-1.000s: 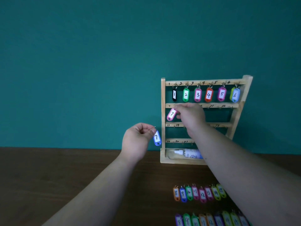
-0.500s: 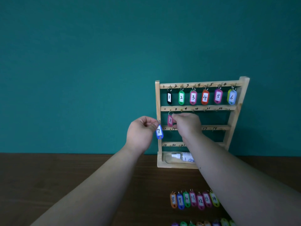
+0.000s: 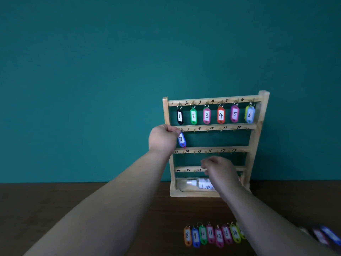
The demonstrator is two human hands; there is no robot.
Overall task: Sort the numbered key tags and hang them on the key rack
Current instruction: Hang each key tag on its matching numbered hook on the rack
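A wooden key rack (image 3: pixel 258 126) stands on the table against the teal wall. Tags 1 to 6 (image 3: pixel 214 115) hang along its top bar. My left hand (image 3: pixel 163 139) pinches the ring of a blue tag marked 7 (image 3: pixel 181 139) at the leftmost hook of the second bar. A pink tip shows just behind that tag's lower end. My right hand (image 3: pixel 219 169) is blurred in front of the lower bars, fingers loosely curled, holding nothing. A row of tags 8 to 14 (image 3: pixel 212 235) lies on the table below.
A small white spray bottle (image 3: pixel 200 183) lies in the rack's base tray. More tags (image 3: pixel 327 235), blurred, lie at the right edge of the dark wooden table (image 3: pixel 55 204). The hooks from 8 onward are bare.
My left hand carried the blue 7 tag up and right to the second bar's first hook. My right hand let go of the pink 7 tag and dropped toward the lower bars.
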